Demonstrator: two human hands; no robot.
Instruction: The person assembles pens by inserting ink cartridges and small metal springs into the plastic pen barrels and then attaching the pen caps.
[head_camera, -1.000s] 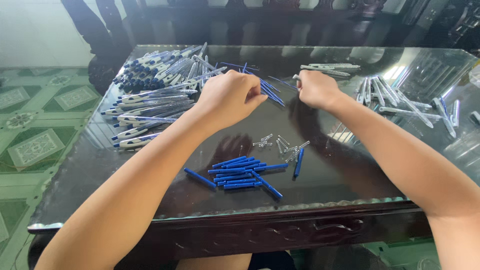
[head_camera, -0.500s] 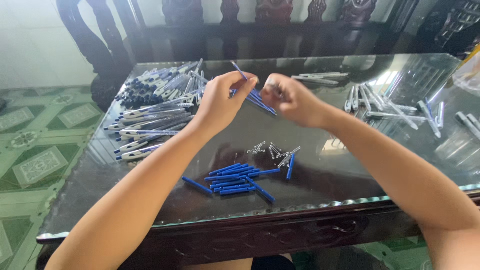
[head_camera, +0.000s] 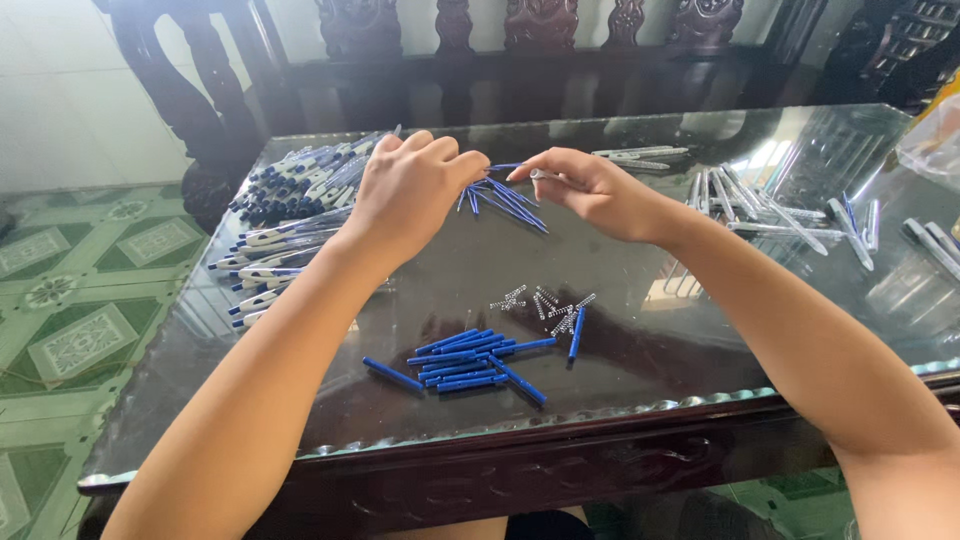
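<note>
The left hand (head_camera: 410, 195) pinches a bunch of thin blue refills (head_camera: 500, 198); the right hand (head_camera: 590, 190) grasps probably a clear pen barrel (head_camera: 548, 174).

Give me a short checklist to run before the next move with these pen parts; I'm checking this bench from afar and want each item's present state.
1. Left hand has a bunch of thin blue refills in its grip: ok.
2. Right hand pinches a single slim part at its fingertips: ok, though what the part is, cannot tell.
3. Small springs lie in reach on the glass table: ok.
4. Short blue pen pieces lie in a loose pile near the front edge: ok.
5. Assembled pens are stacked at the left, apart from the hands: ok.
6. Clear barrels wait at the right: ok.
</note>
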